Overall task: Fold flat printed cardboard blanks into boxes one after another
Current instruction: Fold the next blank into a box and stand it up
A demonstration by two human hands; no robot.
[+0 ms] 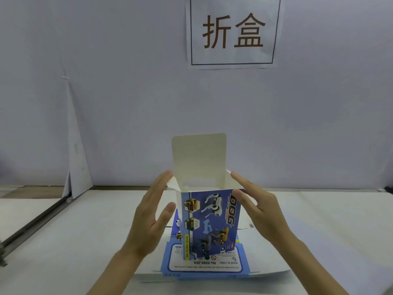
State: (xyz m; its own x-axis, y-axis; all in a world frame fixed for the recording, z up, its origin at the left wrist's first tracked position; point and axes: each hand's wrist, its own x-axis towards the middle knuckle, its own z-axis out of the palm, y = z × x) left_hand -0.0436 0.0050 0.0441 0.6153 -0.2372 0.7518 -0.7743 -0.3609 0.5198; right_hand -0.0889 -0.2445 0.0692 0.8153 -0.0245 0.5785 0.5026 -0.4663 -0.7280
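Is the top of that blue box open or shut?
Open. The box stands upright, its top flap sticks straight up, and the white inside shows. The left hand and right hand flank it, fingers straight.

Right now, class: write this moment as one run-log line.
stage: box upright on flat blanks | top: open, lid flap standing | left hand: open, beside box | right hand: open, at box's right top edge

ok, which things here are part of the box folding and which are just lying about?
In the job:
- upright box, top flap open
- stack of flat blanks under it
- left hand
- right hand

Lying about:
- wall sign
- white sheet leaning at left
- metal rail
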